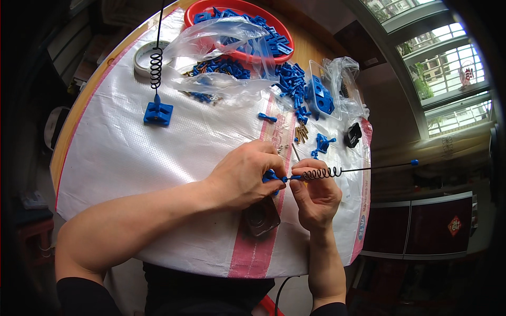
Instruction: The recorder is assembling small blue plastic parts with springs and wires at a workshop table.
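both hands [247, 176] [315, 194] pinch a black spring antenna [337, 171].

open white sheet [174, 137] left of hands; blue parts [292, 79] crowding beyond

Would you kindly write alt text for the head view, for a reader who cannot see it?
Over a round table under white woven sheeting, the left hand pinches a small blue plastic part while the right hand holds a black coiled-spring rod against it. Behind lie loose blue parts and a red tray.
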`<state>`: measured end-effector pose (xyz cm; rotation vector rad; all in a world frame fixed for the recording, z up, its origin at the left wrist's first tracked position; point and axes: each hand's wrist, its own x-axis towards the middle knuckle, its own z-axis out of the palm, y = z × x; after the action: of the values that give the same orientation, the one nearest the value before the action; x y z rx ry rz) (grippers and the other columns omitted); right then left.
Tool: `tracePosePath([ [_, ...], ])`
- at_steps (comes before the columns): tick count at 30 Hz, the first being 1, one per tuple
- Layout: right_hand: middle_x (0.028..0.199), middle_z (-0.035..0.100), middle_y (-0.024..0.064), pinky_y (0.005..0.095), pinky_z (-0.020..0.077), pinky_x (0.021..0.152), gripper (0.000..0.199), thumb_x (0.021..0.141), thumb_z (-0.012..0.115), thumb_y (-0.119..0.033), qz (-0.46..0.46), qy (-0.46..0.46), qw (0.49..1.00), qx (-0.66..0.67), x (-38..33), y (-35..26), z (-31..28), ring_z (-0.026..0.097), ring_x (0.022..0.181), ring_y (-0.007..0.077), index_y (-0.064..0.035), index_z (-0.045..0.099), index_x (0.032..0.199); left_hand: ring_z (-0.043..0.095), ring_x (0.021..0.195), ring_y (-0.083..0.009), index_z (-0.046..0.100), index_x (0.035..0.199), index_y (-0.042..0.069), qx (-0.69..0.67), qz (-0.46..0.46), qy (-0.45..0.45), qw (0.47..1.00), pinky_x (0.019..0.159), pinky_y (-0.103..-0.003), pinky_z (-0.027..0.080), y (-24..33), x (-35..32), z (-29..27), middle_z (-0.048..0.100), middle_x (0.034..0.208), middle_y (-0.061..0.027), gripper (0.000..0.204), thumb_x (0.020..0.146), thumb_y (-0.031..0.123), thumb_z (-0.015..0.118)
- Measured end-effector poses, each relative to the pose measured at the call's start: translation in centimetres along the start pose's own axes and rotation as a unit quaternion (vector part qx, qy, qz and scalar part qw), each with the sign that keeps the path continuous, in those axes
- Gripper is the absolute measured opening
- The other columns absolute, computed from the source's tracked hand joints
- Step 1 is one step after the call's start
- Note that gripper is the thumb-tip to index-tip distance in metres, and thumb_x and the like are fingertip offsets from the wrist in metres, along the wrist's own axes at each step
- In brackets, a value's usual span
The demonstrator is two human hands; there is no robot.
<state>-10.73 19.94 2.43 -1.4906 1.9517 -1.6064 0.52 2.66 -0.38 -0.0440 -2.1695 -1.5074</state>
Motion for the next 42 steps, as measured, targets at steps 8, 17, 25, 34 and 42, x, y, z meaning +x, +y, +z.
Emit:
tracePosePath([
  [8, 0.108, 0.067, 0.0112, 0.0274, 0.0502, 0.080, 0.021, 0.084, 0.076, 0.003, 0.008, -0.013, 0.999, -0.052, 0.05, 0.19, -0.28, 0.062, 0.092, 0.0168, 0.0009, 0.073, 0.105, 0.064, 0.091, -0.0335, 0.074, 0.089, 0.005, 0.004, 0.007, 0.012, 1.000, 0.081, -0.042, 0.052, -0.29, -0.06, 0.17, 0.065, 0.091, -0.0136, 0.018, 0.078, 0.017, 0.081],
  [17, 0.114, 0.064, 0.0127, 0.0306, 0.0503, 0.091, 0.022, 0.086, 0.074, 0.007, 0.057, -0.004, 0.998, 0.041, -0.35, 0.26, -0.06, 0.063, 0.103, 0.0193, 0.0025, 0.071, 0.108, 0.064, 0.094, -0.0341, 0.076, 0.088, 0.005, -0.008, -0.002, 0.008, 1.000, 0.083, -0.042, 0.052, -0.39, -0.13, 0.18, 0.066, 0.092, -0.0145, 0.016, 0.079, 0.017, 0.080],
  [25, 0.115, 0.064, 0.0139, 0.0323, 0.0494, 0.095, 0.019, 0.089, 0.073, 0.007, 0.081, -0.009, 0.993, 0.082, -0.76, 0.70, -0.32, 0.062, 0.107, 0.0205, 0.0040, 0.068, 0.108, 0.064, 0.096, -0.0339, 0.076, 0.087, 0.006, -0.004, -0.001, 0.012, 1.000, 0.085, -0.042, 0.052, -0.57, -0.23, 0.28, 0.066, 0.092, -0.0143, 0.015, 0.079, 0.018, 0.079],
  [34, 0.113, 0.066, 0.0147, 0.0319, 0.0513, 0.093, 0.018, 0.089, 0.071, 0.008, 0.079, -0.014, 0.993, 0.090, -0.71, 0.82, -0.15, 0.064, 0.106, 0.0207, 0.0044, 0.068, 0.107, 0.064, 0.096, -0.0342, 0.075, 0.087, 0.006, 0.005, 0.008, 0.020, 1.000, 0.085, -0.042, 0.052, -0.73, -0.27, 0.33, 0.066, 0.093, -0.0147, 0.015, 0.079, 0.018, 0.079],
  [42, 0.113, 0.066, 0.0152, 0.0313, 0.0521, 0.093, 0.018, 0.090, 0.070, 0.009, 0.069, -0.018, 0.993, 0.089, -0.59, 0.74, -0.16, 0.064, 0.106, 0.0205, 0.0048, 0.068, 0.107, 0.064, 0.096, -0.0344, 0.076, 0.086, 0.005, 0.001, 0.000, 0.014, 1.000, 0.085, -0.042, 0.052, -0.53, -0.21, 0.22, 0.066, 0.092, -0.0150, 0.015, 0.079, 0.018, 0.080],
])
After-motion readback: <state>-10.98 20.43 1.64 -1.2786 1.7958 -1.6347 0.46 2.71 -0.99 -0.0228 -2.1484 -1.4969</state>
